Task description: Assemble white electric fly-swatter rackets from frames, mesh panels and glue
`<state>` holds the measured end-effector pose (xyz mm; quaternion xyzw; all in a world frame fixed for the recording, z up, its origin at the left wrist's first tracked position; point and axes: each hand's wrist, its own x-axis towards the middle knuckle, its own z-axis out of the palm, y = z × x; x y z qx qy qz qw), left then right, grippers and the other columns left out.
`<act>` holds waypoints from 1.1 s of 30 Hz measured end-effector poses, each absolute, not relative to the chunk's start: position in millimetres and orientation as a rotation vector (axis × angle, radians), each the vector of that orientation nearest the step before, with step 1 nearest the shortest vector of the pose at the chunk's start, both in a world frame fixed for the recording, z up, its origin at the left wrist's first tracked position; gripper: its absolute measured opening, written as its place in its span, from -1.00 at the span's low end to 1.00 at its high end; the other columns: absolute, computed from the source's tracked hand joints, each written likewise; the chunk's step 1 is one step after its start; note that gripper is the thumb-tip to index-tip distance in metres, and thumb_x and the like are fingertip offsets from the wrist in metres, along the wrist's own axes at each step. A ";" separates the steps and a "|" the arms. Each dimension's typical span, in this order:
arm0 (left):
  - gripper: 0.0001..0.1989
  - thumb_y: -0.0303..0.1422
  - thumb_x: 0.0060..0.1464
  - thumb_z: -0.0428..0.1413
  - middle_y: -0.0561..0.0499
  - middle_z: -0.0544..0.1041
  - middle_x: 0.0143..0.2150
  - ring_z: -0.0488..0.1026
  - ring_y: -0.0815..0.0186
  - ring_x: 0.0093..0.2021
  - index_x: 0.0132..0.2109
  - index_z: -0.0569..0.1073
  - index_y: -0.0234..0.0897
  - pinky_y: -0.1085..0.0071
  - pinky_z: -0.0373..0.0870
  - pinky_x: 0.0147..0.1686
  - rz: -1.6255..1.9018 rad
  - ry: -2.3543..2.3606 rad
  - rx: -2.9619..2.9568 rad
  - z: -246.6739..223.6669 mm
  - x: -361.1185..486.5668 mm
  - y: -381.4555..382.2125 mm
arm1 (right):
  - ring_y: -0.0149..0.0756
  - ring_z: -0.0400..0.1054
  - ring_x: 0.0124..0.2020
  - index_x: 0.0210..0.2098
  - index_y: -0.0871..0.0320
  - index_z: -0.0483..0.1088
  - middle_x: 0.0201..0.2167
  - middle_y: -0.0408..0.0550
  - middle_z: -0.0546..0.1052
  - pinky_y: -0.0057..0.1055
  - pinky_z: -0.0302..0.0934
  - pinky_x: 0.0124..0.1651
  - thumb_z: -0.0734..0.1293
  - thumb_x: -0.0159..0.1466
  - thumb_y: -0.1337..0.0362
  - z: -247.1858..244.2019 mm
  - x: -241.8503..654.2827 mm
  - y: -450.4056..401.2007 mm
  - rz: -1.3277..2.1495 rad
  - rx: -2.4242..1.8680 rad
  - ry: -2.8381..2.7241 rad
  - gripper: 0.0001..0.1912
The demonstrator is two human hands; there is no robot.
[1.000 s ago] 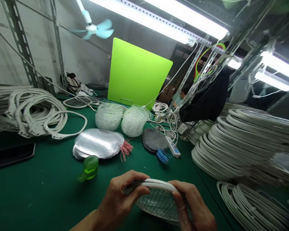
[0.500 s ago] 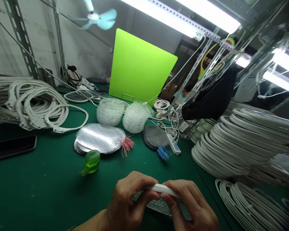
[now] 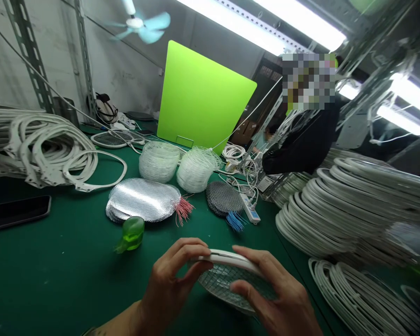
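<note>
Oval wire-mesh panel (image 3: 236, 282) with smooth white plastic rim (image 3: 227, 257), held above green bench mat (image 3: 56, 266). Left hand (image 3: 171, 280) pinches one rim end, right hand (image 3: 275, 294) clamps the other; hands apart. Beyond: translucent green lump (image 3: 132, 233), stacked silver mesh discs (image 3: 143, 199) trailing red wires (image 3: 184, 210).

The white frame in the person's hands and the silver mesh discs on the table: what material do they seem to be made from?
The white frame looks like moulded plastic: smooth, softly glossy. The silver mesh discs look like fine woven metal wire, glinting under the light; which metal, I cannot tell.
</note>
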<state>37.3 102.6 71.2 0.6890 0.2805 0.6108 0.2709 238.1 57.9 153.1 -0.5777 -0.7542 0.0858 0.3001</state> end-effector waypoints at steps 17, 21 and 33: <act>-0.78 -0.18 0.16 0.17 -0.01 0.49 -0.16 0.45 0.25 -0.15 -0.16 0.45 -0.22 0.34 0.42 -0.19 1.220 1.032 1.902 107.0 29.7 126.1 | -0.27 0.38 -0.42 -0.25 0.10 0.53 -0.46 -0.10 0.51 -0.47 0.29 -0.39 0.34 0.15 -0.20 137.1 259.2 39.5 0.882 -1.788 -1.399 -0.51; -0.64 -0.02 0.13 0.13 0.01 0.50 -0.29 0.43 0.28 -0.34 -0.23 0.47 -0.26 0.42 0.30 -0.43 0.812 1.097 1.949 124.4 26.4 142.7 | -0.31 0.33 -0.51 -0.32 0.13 0.52 -0.55 -0.13 0.44 -0.46 0.24 -0.49 0.36 0.12 -0.21 127.5 241.9 34.1 1.104 -1.737 -1.083 -0.49; -0.62 -0.06 0.11 0.03 -0.07 0.60 -0.27 0.50 0.20 -0.29 -0.25 0.55 -0.28 0.43 0.22 -0.43 0.035 1.083 2.078 40.9 56.8 182.9 | -0.32 0.39 -0.49 -0.35 0.19 0.48 -0.47 -0.09 0.52 -0.42 0.27 -0.43 0.43 0.11 -0.15 12.1 251.5 33.0 1.420 -1.648 -0.771 -0.51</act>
